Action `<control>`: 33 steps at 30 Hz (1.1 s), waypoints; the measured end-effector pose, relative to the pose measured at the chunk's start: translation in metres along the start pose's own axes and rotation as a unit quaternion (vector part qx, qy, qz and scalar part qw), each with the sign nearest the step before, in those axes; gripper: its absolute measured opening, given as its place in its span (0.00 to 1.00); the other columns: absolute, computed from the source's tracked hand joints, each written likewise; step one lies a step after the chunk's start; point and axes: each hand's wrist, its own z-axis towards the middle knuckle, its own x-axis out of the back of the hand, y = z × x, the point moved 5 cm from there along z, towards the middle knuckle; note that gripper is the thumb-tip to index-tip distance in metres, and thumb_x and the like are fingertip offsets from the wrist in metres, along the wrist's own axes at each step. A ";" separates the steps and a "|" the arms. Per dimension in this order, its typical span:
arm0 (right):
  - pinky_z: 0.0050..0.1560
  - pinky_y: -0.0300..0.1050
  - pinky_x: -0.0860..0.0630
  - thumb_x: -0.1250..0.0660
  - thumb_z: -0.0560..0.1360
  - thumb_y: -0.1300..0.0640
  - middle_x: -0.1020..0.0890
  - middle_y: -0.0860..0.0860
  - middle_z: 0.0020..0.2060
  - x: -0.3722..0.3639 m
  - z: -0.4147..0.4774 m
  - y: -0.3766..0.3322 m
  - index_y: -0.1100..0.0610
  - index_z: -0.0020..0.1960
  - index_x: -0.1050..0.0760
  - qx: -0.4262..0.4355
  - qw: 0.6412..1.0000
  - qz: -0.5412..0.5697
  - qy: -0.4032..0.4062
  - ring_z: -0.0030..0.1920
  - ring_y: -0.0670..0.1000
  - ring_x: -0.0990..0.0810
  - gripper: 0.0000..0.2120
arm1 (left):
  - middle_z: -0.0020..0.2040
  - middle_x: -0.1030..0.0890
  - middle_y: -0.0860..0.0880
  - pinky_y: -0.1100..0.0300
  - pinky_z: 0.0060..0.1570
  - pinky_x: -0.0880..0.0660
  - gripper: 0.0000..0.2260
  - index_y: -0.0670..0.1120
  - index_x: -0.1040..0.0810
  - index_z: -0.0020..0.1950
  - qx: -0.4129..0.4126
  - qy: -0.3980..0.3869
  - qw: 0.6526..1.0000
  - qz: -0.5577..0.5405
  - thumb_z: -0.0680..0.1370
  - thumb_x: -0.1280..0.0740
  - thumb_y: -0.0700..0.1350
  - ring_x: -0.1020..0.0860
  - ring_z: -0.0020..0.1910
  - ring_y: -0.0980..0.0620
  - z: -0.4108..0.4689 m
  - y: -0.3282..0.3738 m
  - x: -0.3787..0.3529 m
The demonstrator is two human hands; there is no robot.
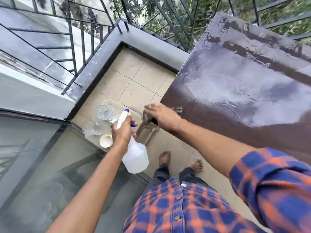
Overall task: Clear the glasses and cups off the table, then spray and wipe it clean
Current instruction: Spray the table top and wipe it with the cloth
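The dark brown table (244, 101) fills the right side, its top wet and streaked. My right hand (161, 115) is at the table's near left corner and holds a grey cloth (146, 116), blurred by motion. My left hand (122, 132) grips the neck of a white spray bottle (134, 155) with a blue trigger, held over the floor left of the table. Clear glasses (102, 112) (92, 127) and white cups (106, 140) (116, 118) stand on a clear tray (148, 130) on the tiled floor.
A grey ledge with a black metal railing (70, 47) borders the balcony at the left and back. A glass door panel (42, 165) lies at the lower left. My bare feet (180, 161) stand on beige tiles just right of the tray.
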 end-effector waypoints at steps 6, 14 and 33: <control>0.77 0.54 0.43 0.51 0.71 0.63 0.37 0.55 0.78 -0.005 -0.074 0.009 0.58 0.79 0.38 -0.039 0.999 -0.011 -0.007 0.78 0.57 0.39 0.35 | 0.40 0.17 0.46 0.60 0.28 0.31 0.11 0.44 0.20 0.44 0.001 -0.020 1.000 0.017 0.80 0.33 0.51 0.25 0.33 0.48 0.007 0.001 -0.004; 0.78 0.55 0.46 0.39 0.71 0.72 0.45 0.56 0.81 0.067 -0.056 0.112 0.59 0.81 0.45 -0.314 0.947 0.021 0.060 0.80 0.60 0.47 0.40 | 0.39 0.17 0.46 0.59 0.29 0.30 0.13 0.42 0.19 0.45 -0.034 -0.049 0.998 0.035 0.80 0.33 0.51 0.27 0.28 0.48 0.010 0.013 -0.022; 0.78 0.58 0.44 0.44 0.72 0.67 0.34 0.60 0.76 0.070 -0.257 0.179 0.61 0.77 0.36 -0.463 0.854 0.038 0.233 0.76 0.63 0.37 0.33 | 0.38 0.19 0.44 0.59 0.27 0.31 0.09 0.43 0.19 0.48 -0.056 -0.121 0.990 0.041 0.81 0.32 0.49 0.22 0.37 0.50 -0.038 0.033 -0.124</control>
